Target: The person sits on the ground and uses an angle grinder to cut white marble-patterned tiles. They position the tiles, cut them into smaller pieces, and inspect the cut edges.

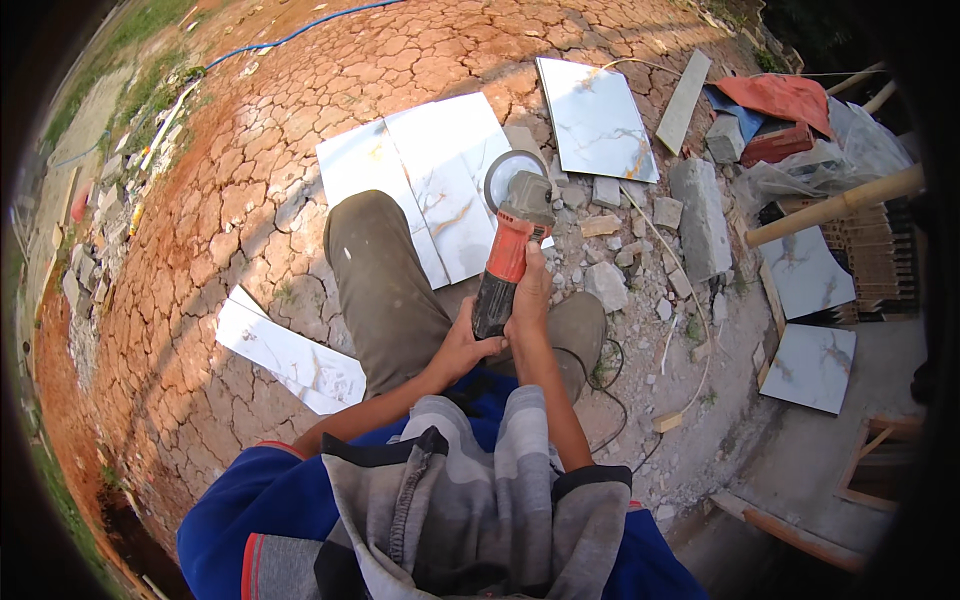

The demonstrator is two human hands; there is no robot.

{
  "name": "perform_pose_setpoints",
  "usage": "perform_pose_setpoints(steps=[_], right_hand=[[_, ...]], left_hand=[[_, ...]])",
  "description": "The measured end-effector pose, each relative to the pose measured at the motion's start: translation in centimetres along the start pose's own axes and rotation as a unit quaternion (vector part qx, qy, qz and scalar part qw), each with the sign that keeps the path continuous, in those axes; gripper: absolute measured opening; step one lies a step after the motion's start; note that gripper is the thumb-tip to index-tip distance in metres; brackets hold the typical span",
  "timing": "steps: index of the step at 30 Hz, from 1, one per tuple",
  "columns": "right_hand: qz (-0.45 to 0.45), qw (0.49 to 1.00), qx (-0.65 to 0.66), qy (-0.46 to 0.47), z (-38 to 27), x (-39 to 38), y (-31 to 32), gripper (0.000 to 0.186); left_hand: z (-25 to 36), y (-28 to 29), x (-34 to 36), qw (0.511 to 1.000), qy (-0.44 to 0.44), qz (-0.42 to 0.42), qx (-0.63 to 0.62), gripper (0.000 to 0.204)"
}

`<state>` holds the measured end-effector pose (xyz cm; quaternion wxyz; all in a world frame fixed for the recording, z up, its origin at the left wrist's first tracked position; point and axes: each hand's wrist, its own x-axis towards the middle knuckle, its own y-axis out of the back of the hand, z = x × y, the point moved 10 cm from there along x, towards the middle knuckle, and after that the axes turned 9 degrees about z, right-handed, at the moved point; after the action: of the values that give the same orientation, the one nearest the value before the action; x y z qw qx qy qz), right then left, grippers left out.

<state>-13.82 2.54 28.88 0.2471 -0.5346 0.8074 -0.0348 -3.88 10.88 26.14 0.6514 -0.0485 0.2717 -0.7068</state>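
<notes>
An angle grinder (507,250) with a red and black body and a grey gear head is held in front of me. Its round disc (516,178) points away from me, over the near right part of the marble-patterned tiles. My left hand (463,346) is closed round the rear end of the grinder. Higher up, my right hand (531,298) grips the body from the right side. White marble-look tiles (432,170) lie on the ground beyond my knees, with a seam running between them. Whether the disc touches a tile I cannot tell.
Cut tile strips (290,350) lie left of my knee. Another tile (597,120) is at the far right, near a pale board (684,100). Broken concrete blocks (700,218) and rubble cover the right side. A dark cord (607,385) loops beside my right knee. A bamboo pole (835,207) juts in.
</notes>
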Motion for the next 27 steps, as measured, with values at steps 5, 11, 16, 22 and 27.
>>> perform_pose_setpoints(steps=[5,11,16,22,27], right_hand=[[-0.046,0.994,-0.099,-0.002,-1.6,0.0,0.4,0.047],[-0.159,0.977,-0.135,-0.051,-3.2,-0.4,0.5,0.048],[-0.061,0.963,-0.242,0.101,-7.7,5.5,3.5,0.052],[-0.011,0.864,-0.479,0.158,-7.3,13.8,4.4,0.061],[-0.062,0.841,-0.507,0.178,-3.3,19.6,-2.2,0.068]], left_hand=[[-0.2,-2.1,0.1,0.987,0.079,-0.059,-0.123,0.068],[-0.3,-4.5,3.3,0.960,0.167,-0.184,-0.130,0.072],[3.2,6.4,19.4,0.885,-0.039,-0.023,0.463,0.087],[2.0,16.5,30.8,0.620,0.024,0.132,0.773,0.125],[1.8,19.2,34.4,0.602,0.064,0.071,0.792,0.144]])
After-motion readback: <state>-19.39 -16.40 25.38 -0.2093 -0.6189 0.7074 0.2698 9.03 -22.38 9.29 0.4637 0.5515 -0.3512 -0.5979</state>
